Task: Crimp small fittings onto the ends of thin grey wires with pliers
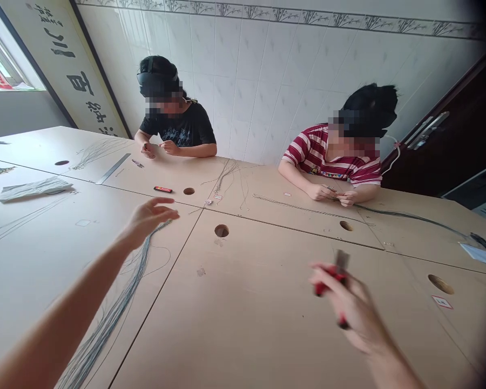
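Observation:
My left hand point(149, 219) reaches out over the table with its fingers apart, and I see nothing between them. Just beneath it is one end of a long bundle of thin grey cords point(135, 275), which runs down toward the near edge; whether the fingers touch it I cannot tell. Off to the right, my right hand point(358, 310) is closed around red-handled pliers point(341, 265). Their metal jaws point up and away from me. Motion blurs the tool and the fingers on it.
Two people sit across the table point(243, 302), handling small things. A red lighter point(162, 189), a metal ruler point(113, 168), a small cord bundle point(227, 175) and a folded cloth point(34, 189) lie on it. Round holes point(222, 230) pierce the tabletop. A dark cord bundle point(413, 215) stretches at right.

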Available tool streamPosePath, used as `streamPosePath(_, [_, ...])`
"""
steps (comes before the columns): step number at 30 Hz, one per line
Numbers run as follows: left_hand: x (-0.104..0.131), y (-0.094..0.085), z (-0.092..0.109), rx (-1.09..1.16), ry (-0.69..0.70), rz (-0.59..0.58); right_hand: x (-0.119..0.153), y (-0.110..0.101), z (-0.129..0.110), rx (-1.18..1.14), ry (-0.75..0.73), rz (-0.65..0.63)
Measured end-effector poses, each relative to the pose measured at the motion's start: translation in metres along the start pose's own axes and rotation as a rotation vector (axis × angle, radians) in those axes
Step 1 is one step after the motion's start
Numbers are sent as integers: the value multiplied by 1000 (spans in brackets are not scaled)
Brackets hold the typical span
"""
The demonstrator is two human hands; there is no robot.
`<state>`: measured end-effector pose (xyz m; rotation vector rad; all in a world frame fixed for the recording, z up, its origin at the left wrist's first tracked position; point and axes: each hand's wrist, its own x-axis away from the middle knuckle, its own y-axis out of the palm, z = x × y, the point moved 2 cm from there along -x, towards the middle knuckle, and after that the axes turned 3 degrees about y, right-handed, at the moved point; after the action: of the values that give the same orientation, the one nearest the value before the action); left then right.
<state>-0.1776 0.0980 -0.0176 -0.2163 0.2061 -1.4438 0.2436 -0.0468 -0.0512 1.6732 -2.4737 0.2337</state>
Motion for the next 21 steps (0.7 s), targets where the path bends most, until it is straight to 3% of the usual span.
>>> streamPosePath(3, [29, 34, 9, 4, 68, -159, -4, 105, 1, -470, 191, -346])
streamPosePath(5, [42, 48, 11, -6, 96, -216, -1, 164, -1, -665, 312, -503])
streamPosePath(8, [49, 55, 8, 8, 119, -211, 7, 224, -1, -790, 476, -601])
streamPosePath(10, [49, 56, 2, 34, 105, -183, 10, 246, 2, -785, 514, -618])
streamPosePath(13, [48, 55, -9, 43, 71, -131, 12, 264, 10, -738, 550, -590])
streamPosePath(17, [43, 48, -23, -23, 51, -53, 7, 270, 23, -700, 553, -530])
streamPosePath(21, [38, 28, -41, -114, 0, 83, -2, 269, 27, -655, 562, -520])
